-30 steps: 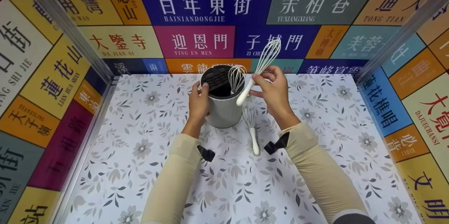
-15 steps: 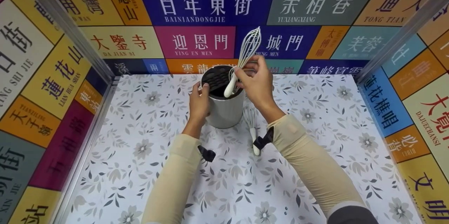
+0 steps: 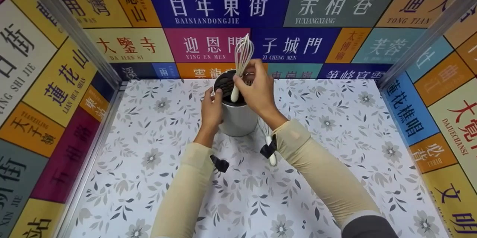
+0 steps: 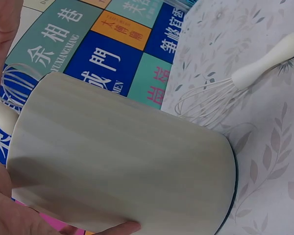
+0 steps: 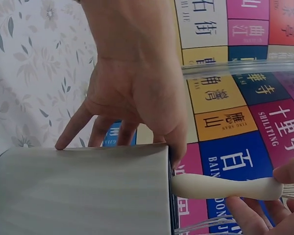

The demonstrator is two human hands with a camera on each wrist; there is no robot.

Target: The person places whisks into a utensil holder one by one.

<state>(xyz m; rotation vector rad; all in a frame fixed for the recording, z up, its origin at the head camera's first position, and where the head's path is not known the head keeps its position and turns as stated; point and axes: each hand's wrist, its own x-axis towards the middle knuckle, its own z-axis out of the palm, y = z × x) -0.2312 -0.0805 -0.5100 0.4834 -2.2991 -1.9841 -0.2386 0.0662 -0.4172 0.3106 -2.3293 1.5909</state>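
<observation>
My left hand (image 3: 211, 109) holds a pale grey cylindrical utensil holder (image 3: 238, 121), thumb over its rim and fingers along its outer wall. My right hand (image 3: 257, 85) pinches a white-handled whisk (image 3: 244, 53) near where the wires join the handle. Its wires point up and the handle (image 5: 225, 187) points down, the handle's end right at the holder's mouth in the right wrist view. Wires of a second whisk (image 4: 18, 83) stick up from the holder, mostly behind my right hand in the head view. A third whisk (image 4: 264, 63) lies on the table beside the holder.
The holder's black insert (image 3: 223, 83) has a ridged or slotted part on the left. A white floral cloth (image 3: 149, 193) covers the table. Colourful lettered panels (image 3: 216, 3) wall the back and sides, with clear corner strips (image 3: 70, 18).
My right hand has carried the whisk leftward from the holder's right side to over its mouth, turning it more upright. My left hand and the holder have stayed put.
</observation>
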